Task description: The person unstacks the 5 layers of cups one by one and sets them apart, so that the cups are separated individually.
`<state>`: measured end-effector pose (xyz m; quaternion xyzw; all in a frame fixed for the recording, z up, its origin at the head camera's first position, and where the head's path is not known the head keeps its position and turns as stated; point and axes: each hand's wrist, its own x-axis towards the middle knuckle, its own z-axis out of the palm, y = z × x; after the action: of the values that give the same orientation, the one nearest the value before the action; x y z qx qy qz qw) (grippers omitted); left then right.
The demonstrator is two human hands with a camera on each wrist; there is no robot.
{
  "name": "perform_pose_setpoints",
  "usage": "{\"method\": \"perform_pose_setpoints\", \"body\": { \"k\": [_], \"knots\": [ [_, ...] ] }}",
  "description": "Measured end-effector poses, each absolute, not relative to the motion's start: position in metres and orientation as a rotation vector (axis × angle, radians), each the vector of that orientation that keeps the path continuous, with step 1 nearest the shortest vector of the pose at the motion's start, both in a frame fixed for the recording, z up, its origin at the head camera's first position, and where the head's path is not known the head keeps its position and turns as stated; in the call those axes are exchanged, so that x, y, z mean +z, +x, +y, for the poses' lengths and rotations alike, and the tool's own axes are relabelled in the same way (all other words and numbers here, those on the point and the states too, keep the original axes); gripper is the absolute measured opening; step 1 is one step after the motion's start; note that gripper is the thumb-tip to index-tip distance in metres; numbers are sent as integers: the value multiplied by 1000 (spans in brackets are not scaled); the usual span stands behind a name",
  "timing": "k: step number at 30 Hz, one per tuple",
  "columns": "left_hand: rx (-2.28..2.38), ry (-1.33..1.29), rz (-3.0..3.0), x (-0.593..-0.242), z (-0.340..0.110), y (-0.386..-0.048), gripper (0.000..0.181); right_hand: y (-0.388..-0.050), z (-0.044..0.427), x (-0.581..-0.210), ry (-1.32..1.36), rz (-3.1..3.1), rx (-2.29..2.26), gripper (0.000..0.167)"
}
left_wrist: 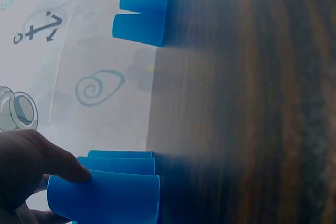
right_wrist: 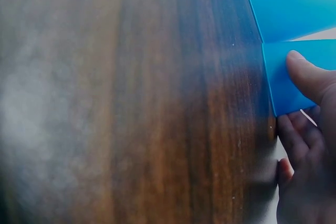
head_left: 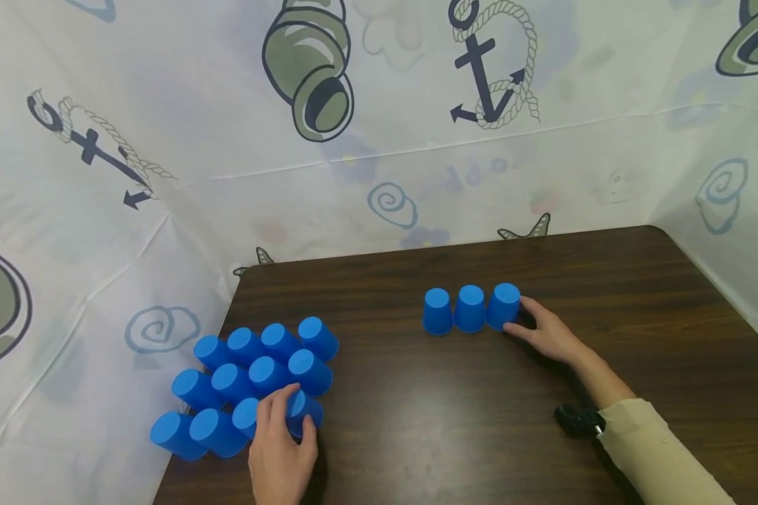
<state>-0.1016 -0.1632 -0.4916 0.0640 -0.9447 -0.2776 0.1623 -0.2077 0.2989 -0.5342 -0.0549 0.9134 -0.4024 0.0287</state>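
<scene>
On the left part of the table, several blue plastic cups stand upside down in three close rows. My left hand grips the right-end cup of the nearest row, thumb on its near side. The left wrist view shows this cup with the thumb against its wall. Farther back, a line of three upside-down blue cups includes a left one and a middle one. The right one is held by my right hand, its thumb on the wall and other fingers partly hidden behind.
A dark wood-grain table carries all the cups. Pale printed cloth hangs behind it and along its sides. A black strap-like device sits at the right wrist by the beige sleeve.
</scene>
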Motion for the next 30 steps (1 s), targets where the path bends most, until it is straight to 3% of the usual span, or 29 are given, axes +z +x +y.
{"method": "perform_pose_setpoints", "body": {
  "k": [21, 30],
  "knots": [
    [-702, 156, -2615, -476, -159, -90, 51, -208, 297, -534, -173, 2819, -1242, 76],
    [-786, -361, -2194, -452, -144, -104, 36, -207, 297, -533, -164, 2817, -1239, 77]
  ]
}}
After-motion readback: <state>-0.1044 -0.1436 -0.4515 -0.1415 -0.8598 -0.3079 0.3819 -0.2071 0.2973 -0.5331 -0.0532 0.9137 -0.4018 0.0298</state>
